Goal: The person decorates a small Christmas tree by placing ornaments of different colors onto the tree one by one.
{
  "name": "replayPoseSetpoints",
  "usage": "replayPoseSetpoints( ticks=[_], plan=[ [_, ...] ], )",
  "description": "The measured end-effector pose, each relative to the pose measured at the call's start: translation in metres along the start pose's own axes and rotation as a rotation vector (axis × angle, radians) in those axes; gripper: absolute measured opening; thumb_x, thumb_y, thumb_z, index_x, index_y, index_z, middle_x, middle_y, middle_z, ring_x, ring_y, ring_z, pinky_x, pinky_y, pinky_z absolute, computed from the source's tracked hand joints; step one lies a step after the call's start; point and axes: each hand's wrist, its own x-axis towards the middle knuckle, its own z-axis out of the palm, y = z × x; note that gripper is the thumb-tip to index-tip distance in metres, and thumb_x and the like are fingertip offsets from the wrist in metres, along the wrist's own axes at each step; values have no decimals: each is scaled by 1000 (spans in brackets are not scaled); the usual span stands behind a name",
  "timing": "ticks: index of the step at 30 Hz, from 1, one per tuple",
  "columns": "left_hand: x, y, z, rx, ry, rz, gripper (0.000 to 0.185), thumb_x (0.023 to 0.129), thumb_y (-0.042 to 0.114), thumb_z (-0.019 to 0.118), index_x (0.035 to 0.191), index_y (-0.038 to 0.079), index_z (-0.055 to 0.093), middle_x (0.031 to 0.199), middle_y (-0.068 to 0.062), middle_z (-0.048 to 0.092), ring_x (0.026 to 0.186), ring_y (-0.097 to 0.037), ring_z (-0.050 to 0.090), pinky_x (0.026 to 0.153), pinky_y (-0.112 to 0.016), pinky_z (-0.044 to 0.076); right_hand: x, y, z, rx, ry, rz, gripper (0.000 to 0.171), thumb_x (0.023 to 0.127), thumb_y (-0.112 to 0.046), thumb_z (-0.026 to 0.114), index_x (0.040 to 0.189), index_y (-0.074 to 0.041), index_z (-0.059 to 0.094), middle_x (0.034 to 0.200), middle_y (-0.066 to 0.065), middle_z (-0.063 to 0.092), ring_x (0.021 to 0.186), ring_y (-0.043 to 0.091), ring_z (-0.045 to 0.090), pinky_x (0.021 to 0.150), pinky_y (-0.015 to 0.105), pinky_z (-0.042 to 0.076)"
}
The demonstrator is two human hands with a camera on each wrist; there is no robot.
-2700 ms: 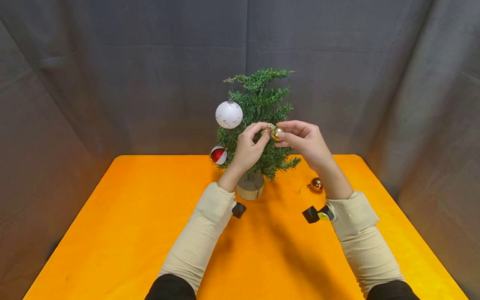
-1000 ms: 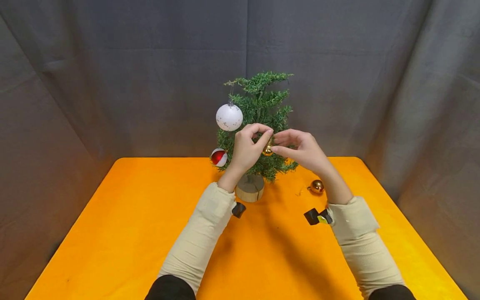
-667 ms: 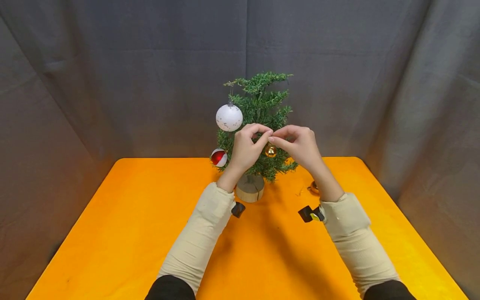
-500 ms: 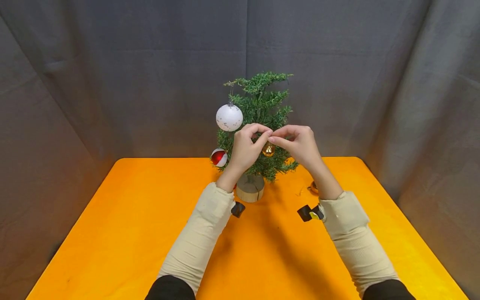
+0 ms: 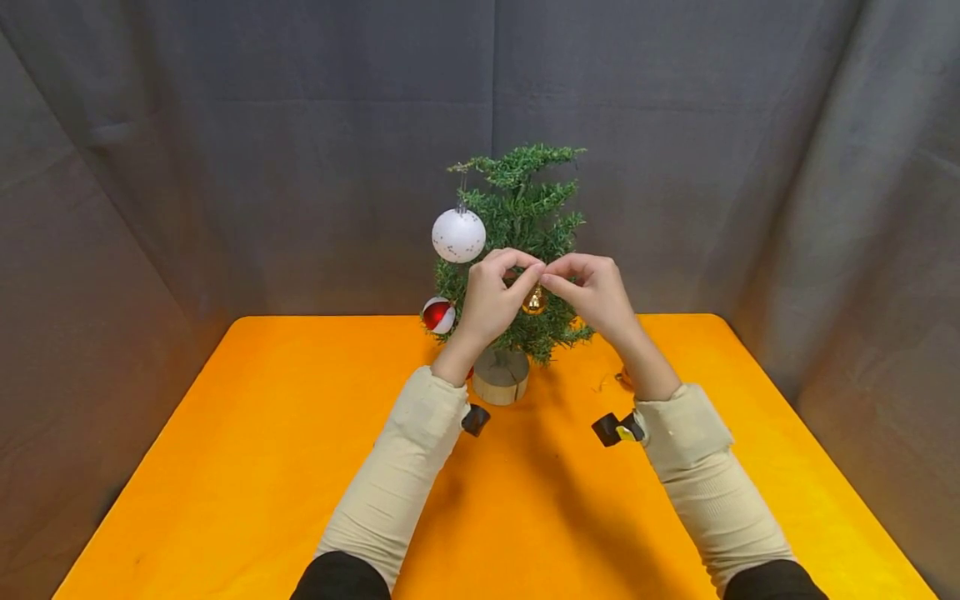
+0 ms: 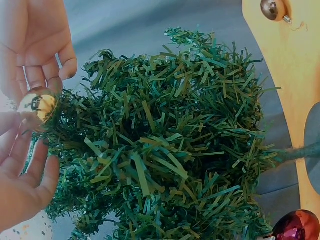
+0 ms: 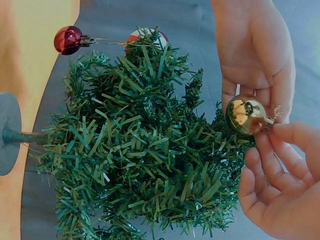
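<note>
One shiny gold bauble [image 5: 535, 300] hangs cap up, long axis near upright, before the tree [image 5: 517, 200]; the grip of your left hand [image 5: 491, 292] and that of your right hand [image 5: 602, 293] pinch at its top. From it in the head view: one white ball [image 5: 459, 236] at ten o'clock, one red-and-white ball [image 5: 438, 315] at nine, one copper ball [image 6: 272, 9] at four on the bench [image 5: 262, 467].

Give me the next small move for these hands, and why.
I'd probably ease the gold ball against the green tree to hook it: the left hand and right hand pinch at its top, right beside the branches. Whether it already hangs is hidden.
</note>
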Motion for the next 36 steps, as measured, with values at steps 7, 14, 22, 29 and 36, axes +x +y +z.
replayPoseSetpoints(
  ticks=[7,14,22,29,36],
  plan=[
    [0,-2,1,52,14,36,13,86,9,59,86,-1,67,92,-10,64,90,-20,53,75,-23,40,2,10,0,68,64,-1,11,82,4,55,77,9,63,73,19,62,46,18,41,47,20,36],
    [-1,-4,1,73,13,71,11,86,8,59,86,0,66,93,-10,62,92,-21,52,77,-25,41,0,-5,-2,94,102,7,12,80,9,52,75,15,61,67,25,60,45,18,45,43,18,34],
    [2,-4,2,96,49,81,13,88,10,56,88,1,65,84,-7,63,81,-18,53,69,-24,39,6,8,-1,94,102,-38,10,83,8,51,76,11,58,58,15,54,43,11,38,43,19,33],
    [4,-5,5,141,93,31,14,88,13,57,88,2,66,79,-6,60,74,-15,52,64,-21,39,15,31,3,64,76,52,11,85,-1,54,80,6,62,59,5,55,45,12,40,44,21,35],
    [3,-7,5,211,115,-8,14,87,13,59,85,3,68,74,-6,57,68,-16,50,59,-23,39,18,31,3,41,9,131,12,83,-3,55,80,5,64,57,6,53,44,14,40,43,24,35]
  ],
)
